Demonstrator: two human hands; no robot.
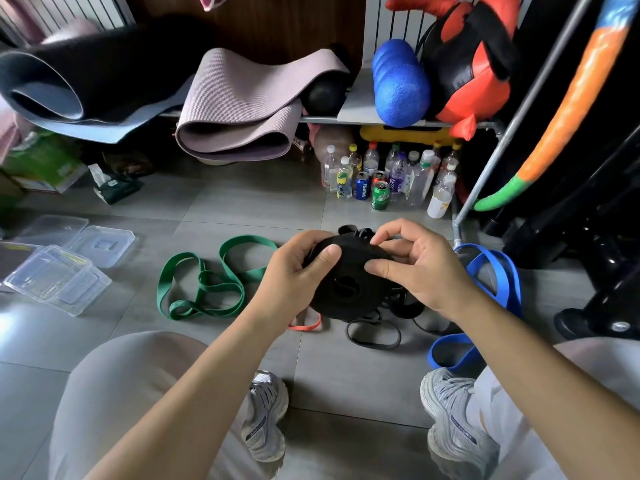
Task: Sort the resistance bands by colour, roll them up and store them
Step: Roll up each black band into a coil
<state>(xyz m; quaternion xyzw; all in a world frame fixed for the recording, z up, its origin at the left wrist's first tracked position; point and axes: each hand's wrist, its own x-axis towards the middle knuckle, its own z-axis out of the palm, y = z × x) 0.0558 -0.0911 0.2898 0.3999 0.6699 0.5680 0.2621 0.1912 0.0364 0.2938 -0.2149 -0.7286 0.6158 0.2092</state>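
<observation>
Black roll (346, 289): held above the floor (242, 202) between both hands, wound into a thick disc, loose end bunched at its top
Left hand (298, 271): clasped the roll's left edge, thumb laid across its face
Right hand (415, 268): gripped the roll's upper right, thumb pressed on the face, forefinger curled at the top
Green band (204, 282): lay unrolled in loops on the floor, left of the hands
Blue band (498, 271): sprawled on the floor at far right
Orange band (304, 325): small loop, near the thin black bands
Thin black bands (374, 336): loose on the floor under the roll
Tubs (59, 278): clear plastic, far left
</observation>
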